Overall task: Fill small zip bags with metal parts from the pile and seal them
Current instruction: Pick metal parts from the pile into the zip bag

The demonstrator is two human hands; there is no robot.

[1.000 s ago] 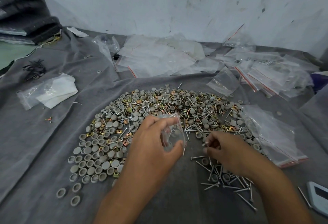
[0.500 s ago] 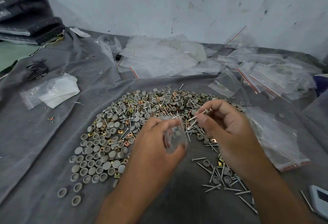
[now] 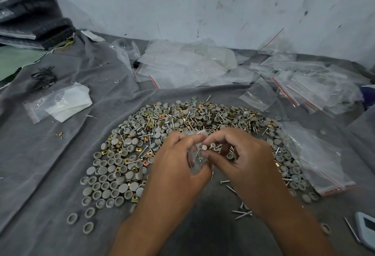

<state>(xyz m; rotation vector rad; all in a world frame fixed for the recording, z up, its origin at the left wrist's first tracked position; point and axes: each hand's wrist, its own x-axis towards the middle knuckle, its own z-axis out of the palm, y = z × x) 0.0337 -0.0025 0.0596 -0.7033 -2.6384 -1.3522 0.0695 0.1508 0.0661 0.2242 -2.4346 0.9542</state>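
Note:
A wide pile of metal parts (image 3: 182, 121), grey round caps, brass square nuts and silver screws, covers the grey cloth in front of me. My left hand (image 3: 174, 166) pinches a small clear zip bag (image 3: 195, 162) upright above the pile's near edge. My right hand (image 3: 241, 156) holds a few screws (image 3: 205, 147) between thumb and fingers, their heads toward me, with their tips at the bag's mouth. The two hands touch at the bag. Loose screws (image 3: 242, 212) lie on the cloth below my right wrist.
Empty zip bags with red seals (image 3: 316, 91) are heaped at the back and right; another stack (image 3: 316, 162) lies right of the pile. A bag with white paper (image 3: 58, 103) sits at left. A grey device (image 3: 367, 230) lies at the lower right edge.
My right hand picked screws up from the cloth, lifted them and moved left to the bag's mouth. My left hand kept the bag in place.

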